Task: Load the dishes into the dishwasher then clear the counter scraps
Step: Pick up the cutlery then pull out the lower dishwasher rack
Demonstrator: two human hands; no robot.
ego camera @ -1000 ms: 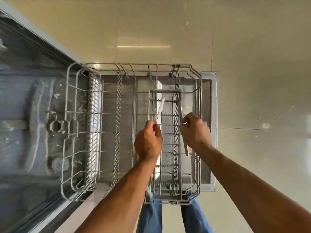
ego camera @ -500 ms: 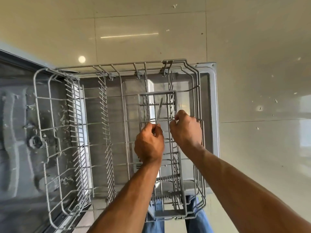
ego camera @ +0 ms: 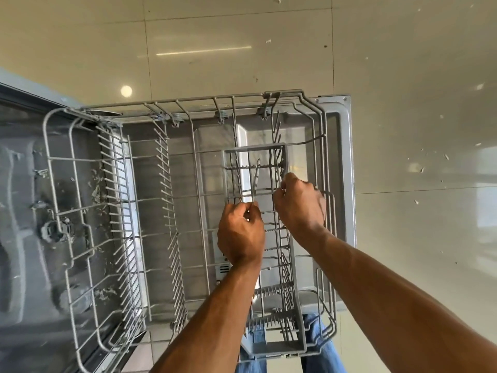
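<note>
The lower rack [ego camera: 88, 238] of the dishwasher is pulled out over the open door [ego camera: 347, 157], and a long grey cutlery basket [ego camera: 295, 305] sits along the right side of the rack, from the near edge to about the middle. Both hands are over the far half of this basket. The left hand [ego camera: 240, 232] has its fingers curled and pinches the near end of a thin metal utensil [ego camera: 256, 175] (a knife or a handle, I cannot tell which), whose other end points to the far end of the basket. The right hand [ego camera: 301, 203] is also curled, and its fingertips pinch something thin at the right wall of the basket; what it is cannot be seen clearly. Small scraps [ego camera: 419, 168] lie on the tiled floor [ego camera: 242, 63], right of the door.
</note>
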